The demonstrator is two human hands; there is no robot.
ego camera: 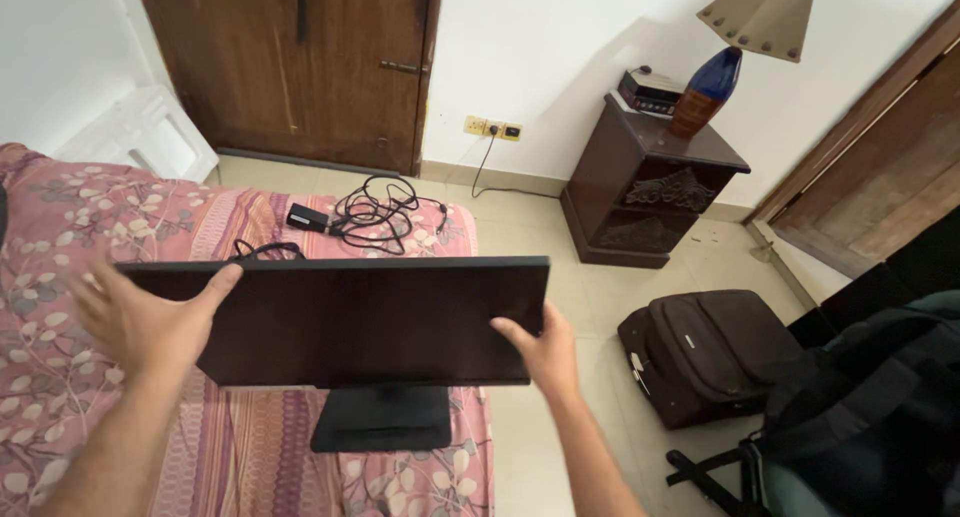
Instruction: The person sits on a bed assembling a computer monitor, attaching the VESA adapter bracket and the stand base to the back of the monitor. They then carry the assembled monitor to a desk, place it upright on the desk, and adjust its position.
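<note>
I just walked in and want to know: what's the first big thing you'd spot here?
A flat black rectangular monitor fills the middle, standing on its stand on the pink flowered bedspread. The left hand and right hand grip its two sides. Behind it lies a tangled black cable with a power brick, and a dark soft suitcase sits on the floor to the right.

The flat rectangular monitor (370, 322) is matte black, screen and stand alike, and the fabric bedspread (60, 277) beneath it is pink with pale leaf-and-flower sprigs and striped bands. Near the bedspread's far edge lies a black coiled power cable (385, 215). On the cream tiled floor (600, 297) sits a dark brown soft suitcase (705, 352), beyond it a dark brown carved wooden nightstand (650, 182) bearing a cobalt-blue, rust-banded ceramic lamp (710, 87) with a tan shade.
</note>
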